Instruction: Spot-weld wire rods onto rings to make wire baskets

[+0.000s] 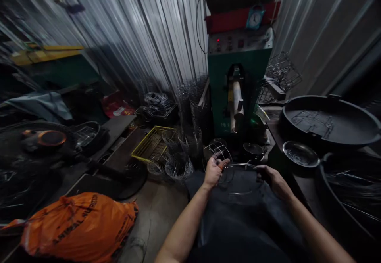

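My left hand (213,171) is closed on a rounded wire frame (219,147), whose thin bright bars curve up above the fingers. From there a curved metal wire (241,165) runs across to my right hand (273,179), which pinches its far end. Whether the frame and the curved wire are joined in one piece I cannot tell. Both hands are above a dark cloth (235,211) over my lap. Ahead stands a green machine (218,92) with a lit red lamp and a pale cylindrical arm (237,96).
Wire cylinders (179,166) and a yellow wire basket (154,142) stand ahead to the left. An orange sack (80,227) lies at lower left, near a fan (47,138). To the right are a large black pan (354,126) and a small bowl (301,154) with metal pieces.
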`<state>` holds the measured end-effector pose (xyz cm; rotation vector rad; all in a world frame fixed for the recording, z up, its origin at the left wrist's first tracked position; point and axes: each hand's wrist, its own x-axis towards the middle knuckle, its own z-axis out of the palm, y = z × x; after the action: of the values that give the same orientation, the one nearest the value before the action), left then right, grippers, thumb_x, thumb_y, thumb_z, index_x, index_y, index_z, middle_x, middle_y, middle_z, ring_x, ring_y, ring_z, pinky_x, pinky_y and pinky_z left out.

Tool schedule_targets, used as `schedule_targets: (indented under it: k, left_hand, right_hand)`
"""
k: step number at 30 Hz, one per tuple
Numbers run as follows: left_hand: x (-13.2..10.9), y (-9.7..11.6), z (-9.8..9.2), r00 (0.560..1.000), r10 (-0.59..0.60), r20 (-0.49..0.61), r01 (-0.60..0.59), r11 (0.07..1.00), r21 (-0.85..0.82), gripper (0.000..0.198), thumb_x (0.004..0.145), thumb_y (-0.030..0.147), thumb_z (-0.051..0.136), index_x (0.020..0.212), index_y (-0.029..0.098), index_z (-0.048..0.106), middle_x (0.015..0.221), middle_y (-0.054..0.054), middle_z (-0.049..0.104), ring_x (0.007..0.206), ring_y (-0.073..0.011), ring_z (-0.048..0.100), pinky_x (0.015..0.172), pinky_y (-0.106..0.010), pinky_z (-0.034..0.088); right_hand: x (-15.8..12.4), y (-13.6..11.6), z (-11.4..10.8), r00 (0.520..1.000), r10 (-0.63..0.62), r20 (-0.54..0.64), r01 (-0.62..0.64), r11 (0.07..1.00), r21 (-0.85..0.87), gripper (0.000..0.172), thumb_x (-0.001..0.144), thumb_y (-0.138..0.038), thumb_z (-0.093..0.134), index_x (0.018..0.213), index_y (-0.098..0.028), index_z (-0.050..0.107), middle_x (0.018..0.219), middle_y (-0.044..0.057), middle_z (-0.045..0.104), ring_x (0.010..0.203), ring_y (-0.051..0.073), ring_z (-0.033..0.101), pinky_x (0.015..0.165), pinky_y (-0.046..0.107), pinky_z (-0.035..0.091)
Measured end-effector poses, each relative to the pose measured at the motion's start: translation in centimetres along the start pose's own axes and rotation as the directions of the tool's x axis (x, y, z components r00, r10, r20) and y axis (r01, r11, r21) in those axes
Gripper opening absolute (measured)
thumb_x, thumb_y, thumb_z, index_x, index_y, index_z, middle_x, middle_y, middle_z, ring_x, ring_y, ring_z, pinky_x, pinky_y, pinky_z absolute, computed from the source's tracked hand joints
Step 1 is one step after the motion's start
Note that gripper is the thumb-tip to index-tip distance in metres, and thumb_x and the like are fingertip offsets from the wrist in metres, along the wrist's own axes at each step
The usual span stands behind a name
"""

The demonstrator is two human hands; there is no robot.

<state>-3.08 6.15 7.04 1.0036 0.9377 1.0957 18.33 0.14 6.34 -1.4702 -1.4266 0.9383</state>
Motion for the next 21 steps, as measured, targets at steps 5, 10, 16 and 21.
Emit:
schedule_targets:
  k: [5,10,16,21]
  left_hand:
    - [-0.9,0.1,0.4,0.987,-0.038,0.159,0.029,0.998,0.059,0.059,0.060,0.037,0.069,0.109,0.012,0.048,0.050,0.010,0.038,0.042,-0.0022,0.032,0.043,-0.016,0.024]
    - [-1.2,0.5,-0.1,0.986,-0.059,0.157,0.050,0.997,0.063,0.061,0.057,0.036,0.071,0.108,0.011,0.049,0.049,0.010,0.040,0.043,-0.0027,0.034,0.045,-0.017,0.026]
    - [-0.8,0.6,-1.2,0.990,-0.102,0.094,0.096,0.994,0.060,0.059,0.052,0.036,0.074,0.102,0.011,0.054,0.046,0.010,0.040,0.039,-0.0021,0.033,0.041,-0.016,0.026]
    - [-0.3,0.1,-0.8,0.991,-0.120,0.052,0.117,0.992,0.055,0.050,0.053,0.037,0.073,0.093,0.012,0.058,0.047,0.009,0.042,0.035,-0.0015,0.032,0.034,-0.015,0.023]
  right_hand:
    - [2.7,-3.8,0.0,0.894,0.126,0.430,-0.076,0.988,-0.132,0.041,0.075,-0.051,0.046,0.086,-0.016,0.064,0.073,0.003,0.061,0.066,0.016,0.055,0.059,0.026,0.044]
    - [4.0,-4.5,1.3,0.810,0.015,0.586,0.106,0.979,-0.172,0.030,0.074,-0.042,0.051,0.091,-0.020,0.064,0.085,0.002,0.064,0.079,0.017,0.057,0.073,0.028,0.043]
    - [5.2,-3.6,-1.7,0.947,-0.154,0.280,0.268,0.861,-0.432,0.029,0.078,-0.041,0.045,0.090,-0.022,0.064,0.088,0.005,0.062,0.080,0.018,0.057,0.074,0.028,0.044]
    - [6.4,-2.5,-3.0,0.962,-0.227,0.151,0.272,0.760,-0.590,0.030,0.077,-0.044,0.044,0.088,-0.026,0.065,0.085,0.005,0.063,0.078,0.020,0.058,0.074,0.032,0.042]
